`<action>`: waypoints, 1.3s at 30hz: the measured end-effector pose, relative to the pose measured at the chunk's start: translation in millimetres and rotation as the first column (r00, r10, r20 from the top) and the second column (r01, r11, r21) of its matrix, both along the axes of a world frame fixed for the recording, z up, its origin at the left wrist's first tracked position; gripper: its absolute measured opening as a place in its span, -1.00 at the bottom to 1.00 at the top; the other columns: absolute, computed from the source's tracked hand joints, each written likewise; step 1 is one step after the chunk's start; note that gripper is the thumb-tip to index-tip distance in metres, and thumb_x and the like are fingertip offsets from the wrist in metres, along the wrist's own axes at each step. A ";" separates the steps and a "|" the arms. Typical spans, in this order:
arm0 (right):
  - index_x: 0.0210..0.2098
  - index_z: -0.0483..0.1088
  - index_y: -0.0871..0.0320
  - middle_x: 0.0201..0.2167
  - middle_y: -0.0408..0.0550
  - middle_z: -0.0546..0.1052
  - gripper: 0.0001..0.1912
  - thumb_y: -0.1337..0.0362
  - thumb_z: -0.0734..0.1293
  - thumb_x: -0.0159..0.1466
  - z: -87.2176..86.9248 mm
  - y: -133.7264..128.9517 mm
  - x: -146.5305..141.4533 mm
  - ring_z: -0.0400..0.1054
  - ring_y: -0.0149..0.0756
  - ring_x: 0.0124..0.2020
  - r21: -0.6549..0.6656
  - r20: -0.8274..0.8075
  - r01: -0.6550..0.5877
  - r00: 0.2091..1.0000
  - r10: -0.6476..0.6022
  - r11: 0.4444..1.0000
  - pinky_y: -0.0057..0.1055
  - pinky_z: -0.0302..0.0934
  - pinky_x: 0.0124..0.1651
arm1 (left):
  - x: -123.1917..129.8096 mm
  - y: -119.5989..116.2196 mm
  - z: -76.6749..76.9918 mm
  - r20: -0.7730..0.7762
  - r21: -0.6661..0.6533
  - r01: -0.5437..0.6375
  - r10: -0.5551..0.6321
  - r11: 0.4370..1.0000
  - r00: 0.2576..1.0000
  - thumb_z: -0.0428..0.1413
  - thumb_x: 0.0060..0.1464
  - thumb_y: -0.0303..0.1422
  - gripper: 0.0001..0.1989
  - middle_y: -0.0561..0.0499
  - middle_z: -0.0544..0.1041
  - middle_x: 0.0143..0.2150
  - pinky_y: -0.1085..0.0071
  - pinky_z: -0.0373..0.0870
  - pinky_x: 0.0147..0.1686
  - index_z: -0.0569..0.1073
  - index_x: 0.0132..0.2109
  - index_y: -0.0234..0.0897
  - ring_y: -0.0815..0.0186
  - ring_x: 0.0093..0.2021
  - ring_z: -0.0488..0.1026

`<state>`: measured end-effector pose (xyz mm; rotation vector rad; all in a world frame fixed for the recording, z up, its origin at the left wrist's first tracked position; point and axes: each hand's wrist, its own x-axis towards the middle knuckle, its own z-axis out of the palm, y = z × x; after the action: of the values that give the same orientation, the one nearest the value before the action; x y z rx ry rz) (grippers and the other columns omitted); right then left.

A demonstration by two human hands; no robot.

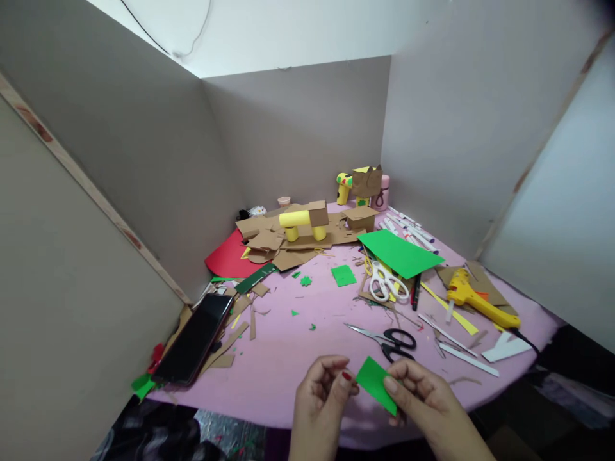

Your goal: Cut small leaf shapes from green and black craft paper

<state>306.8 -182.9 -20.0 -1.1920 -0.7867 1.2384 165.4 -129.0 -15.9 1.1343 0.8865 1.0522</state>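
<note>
A small folded-looking piece of green paper (376, 384) is pinched between the thumb and fingers of my right hand (423, 390), above the table's front edge. Curled at the paper's left corner, my left hand (324, 390) has its thumb and fingertips closed against that corner. Black-handled scissors (398, 342) lie just beyond my hands, blades pointing left. Farther back are a green paper square (343, 276) and a small green paper cutout (305, 281) with a notched edge. Green scraps are scattered around them.
A phone (195, 339) lies at left. White scissors (387, 282), a large green sheet (401, 253) and a yellow glue gun (480, 299) are at right. A yellow tube and cardboard figure (298, 219) stands on cardboard at the back. Grey partitions (298, 128) enclose the pink table (278, 378).
</note>
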 end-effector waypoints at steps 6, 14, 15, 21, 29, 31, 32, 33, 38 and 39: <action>-0.53 0.38 0.23 -0.69 -0.24 0.41 -0.66 0.05 0.42 0.08 -9.7 2.9 -5.5 0.27 -0.48 -0.64 0.052 0.002 0.001 1.000 -0.001 0.999 -0.57 0.11 -0.55 | 1.3 1.4 -6.7 0.010 -0.096 0.113 -0.112 0.989 0.994 0.28 -0.14 -0.27 -0.77 0.03 0.51 -0.55 0.54 0.30 -0.46 0.51 -0.41 -0.37 0.39 -0.52 0.39; -0.50 0.37 0.22 -0.64 -0.21 0.44 -0.68 0.06 0.41 0.09 -1.7 5.8 -2.6 0.23 -0.49 -0.62 0.014 -0.039 -0.076 0.996 0.077 0.997 -0.57 0.09 -0.54 | -6.3 5.4 4.7 -0.136 0.010 0.202 -0.199 0.979 0.971 0.15 0.02 -0.27 -0.78 -0.03 0.55 -0.46 0.46 0.39 -0.41 0.53 -0.26 -0.37 0.32 -0.45 0.45; -0.51 0.36 0.21 -0.65 -0.22 0.42 -0.68 0.07 0.42 0.09 -1.8 6.7 -2.5 0.20 -0.50 -0.63 0.009 -0.057 -0.057 0.997 0.057 0.998 -0.58 0.08 -0.56 | -6.9 4.7 3.7 -0.151 0.050 0.178 -0.169 0.983 0.974 0.13 0.05 -0.28 -0.76 -0.02 0.54 -0.46 0.46 0.40 -0.41 0.52 -0.20 -0.35 0.31 -0.45 0.46; -0.57 0.31 0.18 -0.73 -0.31 0.32 -0.61 0.02 0.49 -0.06 -9.6 9.7 -3.8 0.12 -0.54 -0.70 -0.081 -0.201 0.025 0.979 -0.041 0.996 -0.61 0.03 -0.66 | -12.0 0.5 -10.9 -0.363 0.744 0.210 0.121 0.635 0.924 0.03 0.12 -0.46 -0.80 -0.10 0.56 -0.32 0.43 0.40 -0.32 0.53 -0.20 -0.17 0.27 -0.32 0.47; -0.56 0.31 0.16 -0.69 -0.30 0.34 -0.65 0.08 0.49 -0.03 1.3 2.9 -8.4 0.15 -0.51 -0.66 -0.136 -0.236 -0.043 0.972 0.010 0.990 -0.58 0.11 -0.58 | -21.1 4.9 -4.1 -0.443 0.818 0.391 0.030 0.422 0.896 0.11 0.01 -0.59 -0.79 -0.14 0.60 -0.39 0.46 0.45 -0.37 0.50 -0.19 -0.27 0.25 -0.39 0.52; -0.58 0.31 0.17 -0.72 -0.29 0.36 -0.64 0.08 0.49 -0.04 0.7 2.8 -9.2 0.18 -0.51 -0.68 -0.121 -0.247 -0.055 0.969 0.024 0.991 -0.57 0.10 -0.58 | -20.2 1.8 -4.4 -0.418 0.769 0.368 -0.024 0.522 0.908 0.12 0.00 -0.58 -0.78 -0.14 0.61 -0.35 0.45 0.44 -0.31 0.51 -0.20 -0.26 0.24 -0.34 0.53; -0.60 0.31 0.18 -0.74 -0.28 0.38 -0.64 0.08 0.49 -0.04 -0.3 3.2 -9.6 0.20 -0.51 -0.70 -0.107 -0.250 -0.055 0.968 0.026 0.993 -0.58 0.09 -0.59 | -18.7 -0.6 -5.3 -0.381 0.738 0.324 -0.031 0.592 0.924 0.12 0.00 -0.57 -0.80 -0.13 0.61 -0.35 0.45 0.43 -0.31 0.53 -0.22 -0.24 0.24 -0.34 0.53; -0.61 0.32 0.18 -0.75 -0.26 0.40 -0.64 0.07 0.49 -0.03 -1.6 3.7 -10.0 0.21 -0.51 -0.71 -0.095 -0.252 -0.052 0.967 0.027 0.994 -0.58 0.08 -0.60 | -16.5 -3.5 -6.3 -0.326 0.698 0.256 -0.022 0.668 0.945 0.12 0.01 -0.54 -0.83 -0.10 0.61 -0.36 0.45 0.42 -0.32 0.54 -0.26 -0.23 0.25 -0.35 0.53; -0.59 0.42 0.21 -0.74 -0.20 0.46 -0.64 0.04 0.49 -0.06 -4.9 5.4 -11.7 0.28 -0.48 -0.70 -0.045 -0.249 -0.043 0.968 0.030 0.998 -0.57 0.10 -0.59 | -1.2 -16.0 -4.2 -0.034 0.226 -0.015 0.023 0.974 0.999 0.22 -0.05 -0.31 -0.83 -0.01 0.55 -0.53 0.50 0.37 -0.48 0.48 -0.53 -0.27 0.31 -0.52 0.47; -0.58 0.44 0.22 -0.72 -0.18 0.47 -0.65 0.03 0.49 -0.05 -4.8 5.2 -11.8 0.30 -0.47 -0.68 -0.031 -0.239 -0.047 0.970 0.039 0.998 -0.56 0.12 -0.58 | 1.4 -17.2 -2.6 0.012 0.131 -0.026 0.024 0.991 1.000 0.24 -0.09 -0.28 -0.80 0.01 0.54 -0.55 0.50 0.37 -0.50 0.47 -0.55 -0.28 0.32 -0.53 0.46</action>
<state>295.0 -177.7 -24.8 -1.0354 -0.6160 1.4071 166.8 -146.2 -18.5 1.2282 0.8348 1.1494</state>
